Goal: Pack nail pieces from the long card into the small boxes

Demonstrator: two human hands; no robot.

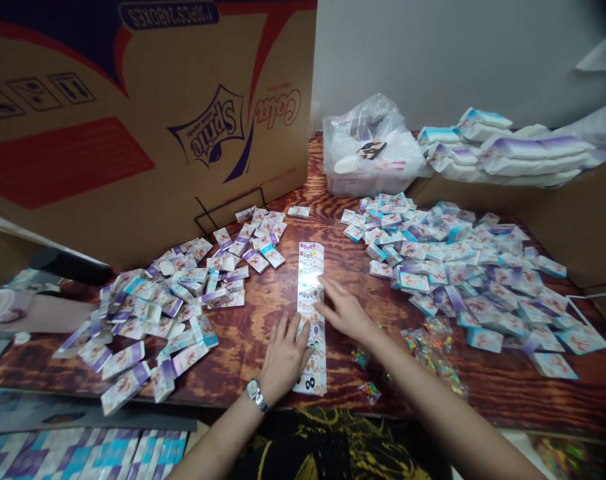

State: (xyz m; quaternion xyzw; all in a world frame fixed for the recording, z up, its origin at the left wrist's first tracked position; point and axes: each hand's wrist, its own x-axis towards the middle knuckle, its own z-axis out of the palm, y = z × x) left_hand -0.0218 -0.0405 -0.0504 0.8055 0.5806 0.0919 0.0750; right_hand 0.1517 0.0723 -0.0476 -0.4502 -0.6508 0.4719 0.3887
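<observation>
A long, narrow printed paper strip (310,260) lies lengthwise on the reddish-brown wooden table (263,320), with rows of small coloured pictures on it. My left hand (285,357), with a silver watch at the wrist, rests on the strip's lower half, fingers spread. Over the strip's middle right edge is my right hand (347,310), its fingers apart and holding nothing. Near my right forearm lie small clear packets with colourful contents (435,343). Several small white, purple and blue boxes (183,293) are heaped at the left, some with open flaps.
A bigger heap of small boxes (463,267) covers the right side. A large Sprite and Cola carton (147,120) stands at the back left. Behind are a plastic-lined basket (373,150) and stacked packs (527,153). Packed boxes (83,453) sit below the table's left edge.
</observation>
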